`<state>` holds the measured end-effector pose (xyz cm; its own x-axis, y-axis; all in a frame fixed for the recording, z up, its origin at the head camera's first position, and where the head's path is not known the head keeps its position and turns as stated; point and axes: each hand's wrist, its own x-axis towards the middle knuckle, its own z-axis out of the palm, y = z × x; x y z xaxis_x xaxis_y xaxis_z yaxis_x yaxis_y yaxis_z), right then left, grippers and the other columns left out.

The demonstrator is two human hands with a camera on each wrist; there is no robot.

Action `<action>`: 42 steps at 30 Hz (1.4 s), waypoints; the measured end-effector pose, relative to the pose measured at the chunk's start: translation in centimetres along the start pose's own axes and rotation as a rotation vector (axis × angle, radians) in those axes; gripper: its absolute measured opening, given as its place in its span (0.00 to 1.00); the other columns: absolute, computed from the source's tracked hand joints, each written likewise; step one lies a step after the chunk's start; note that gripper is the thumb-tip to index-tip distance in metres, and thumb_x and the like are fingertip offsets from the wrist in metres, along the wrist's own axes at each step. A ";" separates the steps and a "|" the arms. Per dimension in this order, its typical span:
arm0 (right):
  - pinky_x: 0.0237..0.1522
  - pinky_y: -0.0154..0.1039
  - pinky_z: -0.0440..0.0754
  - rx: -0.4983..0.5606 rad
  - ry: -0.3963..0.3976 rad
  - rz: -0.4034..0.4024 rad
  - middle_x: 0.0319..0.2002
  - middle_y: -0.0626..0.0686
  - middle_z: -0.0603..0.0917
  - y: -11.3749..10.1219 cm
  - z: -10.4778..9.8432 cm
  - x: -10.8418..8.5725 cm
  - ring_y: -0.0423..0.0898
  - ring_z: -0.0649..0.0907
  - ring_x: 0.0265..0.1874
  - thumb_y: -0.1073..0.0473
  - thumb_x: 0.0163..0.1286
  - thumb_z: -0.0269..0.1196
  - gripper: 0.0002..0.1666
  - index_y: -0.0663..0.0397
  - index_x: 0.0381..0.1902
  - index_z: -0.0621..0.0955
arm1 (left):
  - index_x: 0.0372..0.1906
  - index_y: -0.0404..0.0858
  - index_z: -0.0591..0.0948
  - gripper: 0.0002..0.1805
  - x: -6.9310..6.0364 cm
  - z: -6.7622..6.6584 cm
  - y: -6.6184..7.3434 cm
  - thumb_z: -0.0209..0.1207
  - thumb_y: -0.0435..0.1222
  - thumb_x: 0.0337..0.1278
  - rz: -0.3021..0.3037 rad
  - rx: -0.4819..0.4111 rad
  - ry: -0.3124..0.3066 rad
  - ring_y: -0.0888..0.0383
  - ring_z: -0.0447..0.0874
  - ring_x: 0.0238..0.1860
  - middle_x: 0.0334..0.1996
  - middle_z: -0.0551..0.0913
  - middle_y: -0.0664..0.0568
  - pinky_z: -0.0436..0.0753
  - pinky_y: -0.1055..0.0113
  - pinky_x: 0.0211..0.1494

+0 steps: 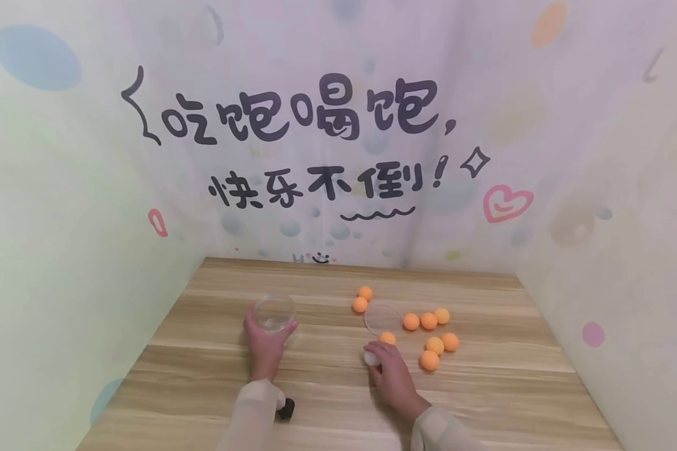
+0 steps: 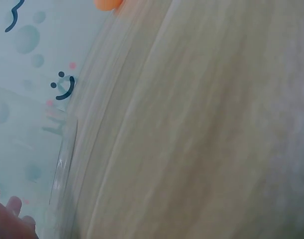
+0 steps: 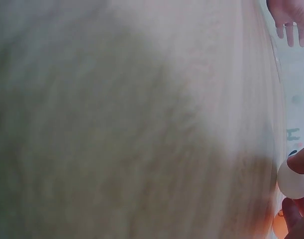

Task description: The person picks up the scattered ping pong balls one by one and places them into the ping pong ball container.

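Note:
My left hand (image 1: 266, 347) curls round the side of a clear round container (image 1: 274, 313) at the left of the table; its fingertips show in the left wrist view's lower corner. My right hand (image 1: 395, 379) pinches a white ball (image 1: 372, 358) between thumb and fingers; in the right wrist view the white ball (image 3: 294, 180) sits between the fingertips. An orange ball (image 1: 387, 338) lies just beyond the right fingers, beside a clear round rim (image 1: 367, 319) on the table. Further orange balls (image 1: 429, 321) lie to the right.
Two orange balls (image 1: 360, 305) touch each other behind the clear rim. Three more (image 1: 429, 360) form a group right of my right hand. A small black object (image 1: 286, 409) is by the left sleeve. Printed curtains (image 1: 327, 238) stand behind the wooden table (image 1: 327, 401).

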<state>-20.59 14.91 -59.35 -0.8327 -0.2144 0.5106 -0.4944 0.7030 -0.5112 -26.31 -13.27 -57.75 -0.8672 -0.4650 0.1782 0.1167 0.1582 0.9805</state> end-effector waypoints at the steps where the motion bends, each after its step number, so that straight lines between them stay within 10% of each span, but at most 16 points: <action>1: 0.51 0.52 0.79 0.002 -0.002 0.006 0.50 0.56 0.81 0.0 0.0 0.0 0.55 0.78 0.52 0.79 0.47 0.71 0.27 0.58 0.47 0.82 | 0.75 0.47 0.54 0.63 0.0 0.0 0.0 0.80 0.42 0.31 -0.001 0.005 -0.004 0.40 0.56 0.70 0.72 0.57 0.43 0.60 0.42 0.68; 42: 0.46 0.47 0.82 0.063 0.043 0.036 0.49 0.57 0.81 -0.6 -0.1 0.3 0.53 0.81 0.48 0.71 0.52 0.73 0.28 0.61 0.52 0.79 | 0.74 0.42 0.54 0.64 -0.5 0.2 0.6 0.80 0.44 0.29 0.015 0.047 -0.115 0.37 0.60 0.67 0.70 0.61 0.38 0.63 0.41 0.66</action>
<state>-20.52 14.48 -58.83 -0.8393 -0.1599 0.5197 -0.4806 0.6651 -0.5715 -25.94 -12.79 -57.31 -0.9154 -0.3601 0.1799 0.1098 0.2066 0.9722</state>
